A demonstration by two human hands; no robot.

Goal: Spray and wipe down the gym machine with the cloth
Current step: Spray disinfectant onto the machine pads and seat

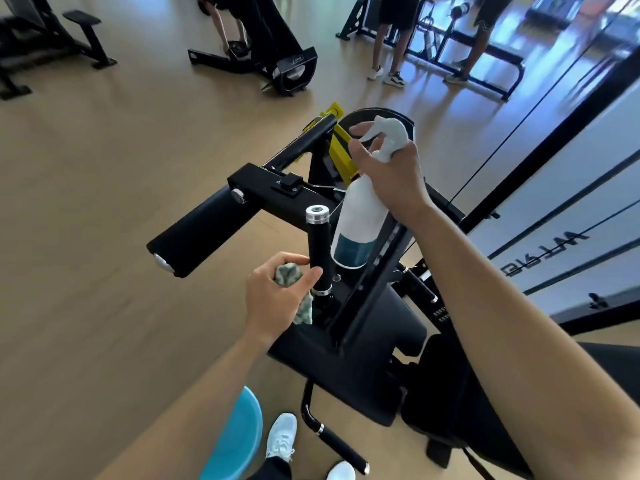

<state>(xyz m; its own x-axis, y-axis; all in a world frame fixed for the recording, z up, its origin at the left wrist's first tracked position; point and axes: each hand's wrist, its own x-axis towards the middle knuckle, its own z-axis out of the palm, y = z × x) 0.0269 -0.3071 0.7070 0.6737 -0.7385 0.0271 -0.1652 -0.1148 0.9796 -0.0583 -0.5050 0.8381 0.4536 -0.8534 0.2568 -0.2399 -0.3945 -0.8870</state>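
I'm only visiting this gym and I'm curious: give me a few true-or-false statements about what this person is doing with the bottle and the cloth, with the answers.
1. The right hand holds the spray bottle. True.
2. The cloth lies on the floor. False: the left hand grips it beside the upright black handle.
3. The bottle is full to the top. False: the liquid fills only its bottom part.
4. Other people stand in the background. True.
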